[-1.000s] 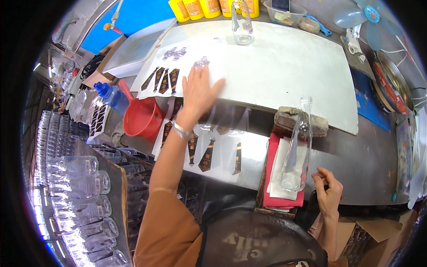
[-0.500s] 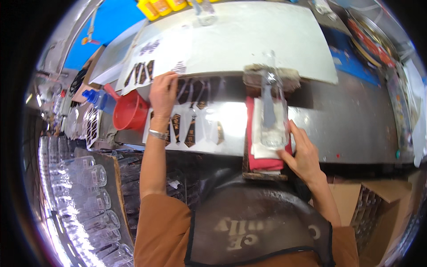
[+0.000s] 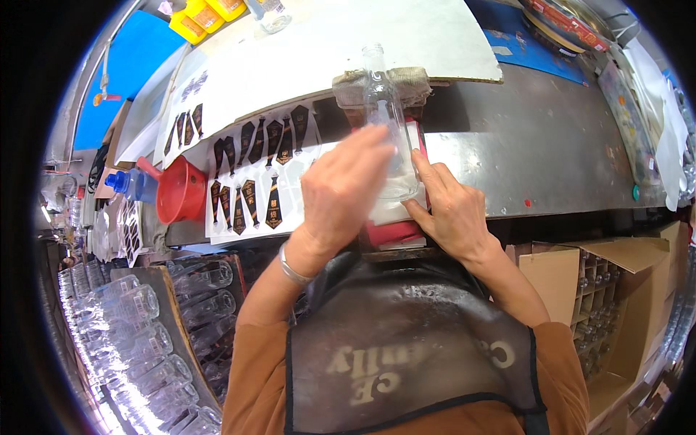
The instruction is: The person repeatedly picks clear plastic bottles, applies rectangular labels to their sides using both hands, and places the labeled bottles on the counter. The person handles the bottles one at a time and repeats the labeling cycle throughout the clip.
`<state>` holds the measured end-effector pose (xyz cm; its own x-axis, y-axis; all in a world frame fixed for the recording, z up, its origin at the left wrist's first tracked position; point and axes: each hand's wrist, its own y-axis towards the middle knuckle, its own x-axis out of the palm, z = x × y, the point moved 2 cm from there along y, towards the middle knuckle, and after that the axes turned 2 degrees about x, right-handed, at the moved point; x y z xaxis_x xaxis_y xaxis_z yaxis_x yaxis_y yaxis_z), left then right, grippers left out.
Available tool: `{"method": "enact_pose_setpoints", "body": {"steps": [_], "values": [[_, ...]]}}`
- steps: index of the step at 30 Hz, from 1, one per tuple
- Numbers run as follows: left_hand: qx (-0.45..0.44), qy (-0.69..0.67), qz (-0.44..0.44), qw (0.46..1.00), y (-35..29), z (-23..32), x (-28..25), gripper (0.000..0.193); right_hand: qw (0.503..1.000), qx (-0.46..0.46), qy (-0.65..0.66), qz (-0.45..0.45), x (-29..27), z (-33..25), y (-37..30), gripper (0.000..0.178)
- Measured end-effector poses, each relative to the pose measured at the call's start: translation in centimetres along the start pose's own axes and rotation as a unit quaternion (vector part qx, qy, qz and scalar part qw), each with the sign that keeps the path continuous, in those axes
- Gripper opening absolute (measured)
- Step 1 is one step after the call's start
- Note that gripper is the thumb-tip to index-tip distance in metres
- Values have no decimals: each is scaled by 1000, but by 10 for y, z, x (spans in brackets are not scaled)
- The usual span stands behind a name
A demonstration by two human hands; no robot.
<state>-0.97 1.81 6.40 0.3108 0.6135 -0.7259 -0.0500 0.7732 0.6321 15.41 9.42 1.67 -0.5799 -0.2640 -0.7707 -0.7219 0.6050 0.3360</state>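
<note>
A clear glass bottle [image 3: 380, 96] lies on its back in front of me, its neck pointing away and resting by a cloth-wrapped block [image 3: 415, 83]. My right hand [image 3: 455, 210] grips the bottle's base end, with thumb at the bottom and fingers along the right side. Over the bottle's left side is my left hand [image 3: 341, 185], its fingers smeared by motion, so whether they hold anything does not show. Under the bottle is a red and white folded cloth [image 3: 395, 233]. To the left lies a white sheet of dark tie-shaped decals [image 3: 273, 206].
A red plastic dipper [image 3: 181, 192] and a blue-capped bottle [image 3: 130, 183] stand at the left. Racks of glass bottles [image 3: 138, 308] are at lower left. An open divided carton [image 3: 551, 279] sits at lower right. Yellow bottles [image 3: 187, 25] stand at the back.
My left hand has moved right, from the decal sheet to over the bottle. My right hand stays at the bottle's base. The whole view has shifted, the things now lying further left.
</note>
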Motion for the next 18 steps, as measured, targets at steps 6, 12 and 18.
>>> {"method": "enact_pose_setpoints", "body": {"steps": [6, 12, 18], "values": [[0, -67, -81, 994, -14, 5, 4, 15, 1000, -3, 13, 4, -2, 2, 1, 72], [-61, -80, -83, 991, -12, -27, 19, 56, 1000, -7, 17, -19, -3, 6, 0, 73], [-111, -183, -77, 974, -14, -27, 21, 59, 977, 40, 203, -58, -17, 32, 11, 57]]}}
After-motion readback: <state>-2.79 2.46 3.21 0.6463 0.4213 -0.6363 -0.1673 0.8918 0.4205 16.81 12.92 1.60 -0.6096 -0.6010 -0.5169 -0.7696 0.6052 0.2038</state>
